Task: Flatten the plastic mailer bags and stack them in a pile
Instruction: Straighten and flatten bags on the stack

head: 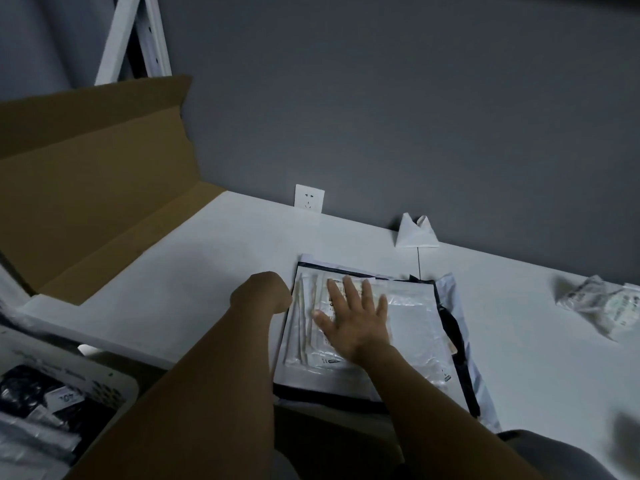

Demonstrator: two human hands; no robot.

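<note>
Mailer bags [408,327] lie stacked flat on the white worktop [214,258], near its front edge. On top of the pile rests the right hand [356,317], palm down, fingers spread wide. Just at the pile's nine o'clock edge sits the left hand [263,292], curled closed; whether it grips anything I cannot tell. A crumpled bag [602,306] lies well apart at three o'clock. An open cardboard box [90,188] stands at ten o'clock.

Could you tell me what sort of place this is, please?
Probably a small packing or mailroom corner: a white table against a grey wall, a large open brown cardboard box, and flattened plastic mailer bags stacked.
</note>
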